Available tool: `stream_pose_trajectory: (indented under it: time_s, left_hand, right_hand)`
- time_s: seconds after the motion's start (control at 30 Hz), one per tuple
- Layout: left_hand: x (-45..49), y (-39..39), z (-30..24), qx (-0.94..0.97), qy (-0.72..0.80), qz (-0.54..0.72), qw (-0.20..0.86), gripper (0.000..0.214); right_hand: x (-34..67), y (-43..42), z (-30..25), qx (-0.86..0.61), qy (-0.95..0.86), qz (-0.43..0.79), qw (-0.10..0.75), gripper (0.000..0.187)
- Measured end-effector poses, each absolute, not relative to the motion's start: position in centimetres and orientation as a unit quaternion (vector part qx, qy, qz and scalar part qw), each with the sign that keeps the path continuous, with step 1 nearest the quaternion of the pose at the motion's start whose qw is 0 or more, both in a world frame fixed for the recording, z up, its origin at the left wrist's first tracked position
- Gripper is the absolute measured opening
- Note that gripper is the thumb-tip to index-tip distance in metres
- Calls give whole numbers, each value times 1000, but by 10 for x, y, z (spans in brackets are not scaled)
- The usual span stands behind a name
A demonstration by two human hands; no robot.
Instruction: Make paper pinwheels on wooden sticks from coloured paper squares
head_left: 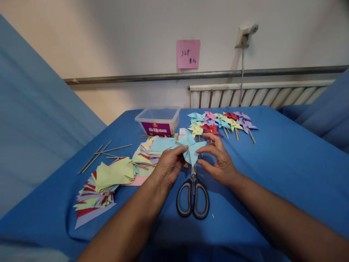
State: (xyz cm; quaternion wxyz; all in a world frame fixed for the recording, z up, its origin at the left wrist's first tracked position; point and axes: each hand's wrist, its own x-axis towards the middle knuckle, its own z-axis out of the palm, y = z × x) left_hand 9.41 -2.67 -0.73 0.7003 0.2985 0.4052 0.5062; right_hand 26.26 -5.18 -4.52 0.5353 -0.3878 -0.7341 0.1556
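A light blue paper pinwheel (pixel 190 152) with folded vanes is held up above the table. My left hand (pixel 172 162) pinches it at its left side, thumb on the front near the middle. At the pinwheel's right edge is my right hand (pixel 218 162), its fingers apart and the fingertips at or very near the right vane; I cannot tell whether they touch it. Scissors (pixel 193 198) with dark handles lie just below, their blades partly hidden behind the pinwheel.
Finished pinwheels on sticks (pixel 234 123) lie at the back right. Stacks of coloured paper (pixel 114 174) and loose wooden sticks (pixel 95 156) spread over the left side. Behind stands a clear plastic box (pixel 158 122) with a purple label. A blue cloth (pixel 272 163) covers the table.
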Motion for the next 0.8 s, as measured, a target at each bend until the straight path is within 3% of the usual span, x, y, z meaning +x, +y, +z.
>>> stream_pose_trajectory:
  time_s: [0.27, 0.8]
  left_hand:
    - [97, -29, -11, 334, 429, 475, 692, 19]
    - [103, -32, -18, 360, 436, 457, 687, 22]
  right_hand:
    - [259, -51, -46, -410, -705, 185, 547, 3]
    - [259, -45, -52, -468, -629, 282, 552, 14]
